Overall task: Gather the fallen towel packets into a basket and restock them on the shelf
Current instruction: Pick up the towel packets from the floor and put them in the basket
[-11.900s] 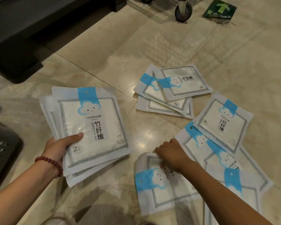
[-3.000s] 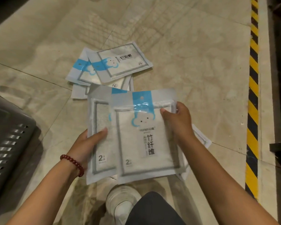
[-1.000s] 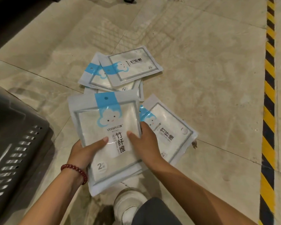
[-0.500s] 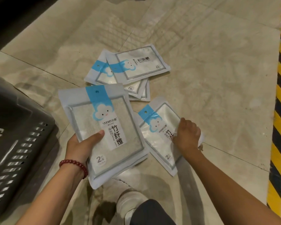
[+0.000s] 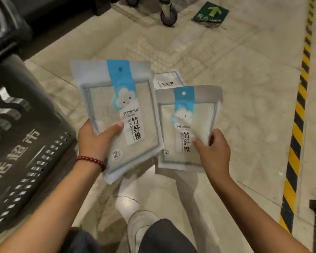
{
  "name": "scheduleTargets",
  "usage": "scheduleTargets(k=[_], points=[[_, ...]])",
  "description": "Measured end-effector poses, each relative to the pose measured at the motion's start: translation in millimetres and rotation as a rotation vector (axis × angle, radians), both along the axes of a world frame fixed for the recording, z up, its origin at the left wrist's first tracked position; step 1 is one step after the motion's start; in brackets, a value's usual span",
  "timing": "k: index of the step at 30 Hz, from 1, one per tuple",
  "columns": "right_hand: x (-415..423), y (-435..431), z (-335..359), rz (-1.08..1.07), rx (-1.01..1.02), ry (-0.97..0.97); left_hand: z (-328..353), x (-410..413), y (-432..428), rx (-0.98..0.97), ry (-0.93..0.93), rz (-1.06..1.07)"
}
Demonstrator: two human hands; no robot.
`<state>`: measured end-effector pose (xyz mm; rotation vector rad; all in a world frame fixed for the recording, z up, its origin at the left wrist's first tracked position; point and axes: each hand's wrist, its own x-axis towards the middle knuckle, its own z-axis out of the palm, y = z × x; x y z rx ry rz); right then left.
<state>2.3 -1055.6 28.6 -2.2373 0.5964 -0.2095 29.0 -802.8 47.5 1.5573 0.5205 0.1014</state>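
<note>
- Towel packet stack (image 5: 106, 99) is gripped in the left hand (image 5: 97, 141), thumb across its front. A single packet (image 5: 186, 114) is pinched at its right edge by the right hand (image 5: 214, 152). Both are above the floor (image 5: 244, 88).
- Lay the single packet flat on the stack, edges squared, before loading the basket (image 5: 26, 125) at left.
- Glossy flat pouches look slippery, soft inside; a far packet (image 5: 167, 79) lies on the polished floor.

Probably a supermarket: a grey shopping basket (image 5: 35, 125) printed 超市, a trolley wheel (image 5: 168, 16), a polished tile floor (image 5: 244, 106).
</note>
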Motion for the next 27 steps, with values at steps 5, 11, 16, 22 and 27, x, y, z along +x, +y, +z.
scheduleTargets(k=[5,11,16,22,27], points=[[2,11,70,-0.038,0.153,-0.116,71,0,3,0.021,-0.132,0.002],[22,41,173,0.018,0.248,-0.306,184,-8,39,0.012,-0.283,0.062],[40,89,256,0.13,0.27,-0.418,268,-30,120,0.066,-0.356,0.241],[54,190,321,0.323,0.211,-0.492,316,-83,224,0.107,-0.309,0.463],[44,274,333,0.465,0.112,-0.434,307,-130,266,0.076,-0.203,0.588]])
